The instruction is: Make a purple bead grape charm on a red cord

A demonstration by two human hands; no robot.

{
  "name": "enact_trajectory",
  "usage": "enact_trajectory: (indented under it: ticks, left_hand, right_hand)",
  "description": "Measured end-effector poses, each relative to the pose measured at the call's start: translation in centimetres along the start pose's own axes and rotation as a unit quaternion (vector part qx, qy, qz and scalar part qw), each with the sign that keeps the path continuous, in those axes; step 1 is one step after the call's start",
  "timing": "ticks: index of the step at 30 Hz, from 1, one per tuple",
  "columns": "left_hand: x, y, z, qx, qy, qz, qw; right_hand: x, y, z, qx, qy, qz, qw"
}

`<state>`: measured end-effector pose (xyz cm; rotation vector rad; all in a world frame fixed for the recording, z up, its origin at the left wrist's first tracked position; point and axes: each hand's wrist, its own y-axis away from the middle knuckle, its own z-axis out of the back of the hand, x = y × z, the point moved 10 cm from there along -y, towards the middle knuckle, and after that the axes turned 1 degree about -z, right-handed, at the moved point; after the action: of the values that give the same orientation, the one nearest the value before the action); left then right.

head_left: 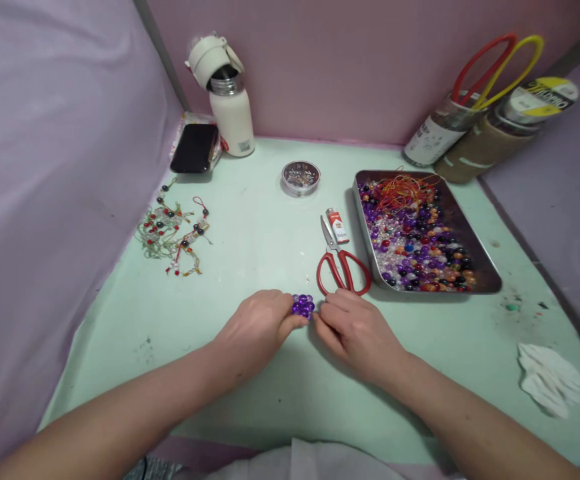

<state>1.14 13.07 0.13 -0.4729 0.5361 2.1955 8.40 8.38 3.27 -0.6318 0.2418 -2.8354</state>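
A small cluster of purple beads [303, 306] pokes out from the fingers of my left hand [265, 323], which is closed around its left side. Just right of the cluster, my right hand [353, 328] is closed with its fingertips pinched together. Whatever it pinches is too small or hidden to make out. Red-handled scissors [346, 272] lie right beyond my right hand, blades pointing away. A red and white lighter [339, 227] rests beside the blades.
A metal tray [490, 277] of mixed beads and tangled cord stands at right. Further back are a round spool [301, 177], a white bottle [233, 120], a black phone [195, 148] and jars [435, 137]. Beaded strings [170, 233] lie left; crumpled white cloth [550, 380] lies right.
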Motion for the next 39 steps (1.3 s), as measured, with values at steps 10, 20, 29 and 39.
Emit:
enact_trajectory:
  ticks: [10,20,29,39]
  left_hand:
    - [-1.3,-0.4,0.8,-0.049,0.117,-0.073,0.989]
    - [-2.1,-0.5,0.8,-0.065,0.065,-0.126,0.988]
    - [-1.7,-0.4,0.1,-0.071,0.027,-0.142,0.987]
    - [-2.5,0.2,0.6,-0.138,-0.017,-0.166,0.976]
  right_hand:
    - [-0.3,-0.1,0.8,-0.016,-0.011,-0.008,1.0]
    - [-0.6,0.1,0.5,-0.016,0.009,-0.015,1.0]
    - [-1.6,0.1,0.3,0.003,0.023,-0.034,0.999]
    - [-1.8,-0.2,1.1,-0.033,-0.021,-0.016,0.999]
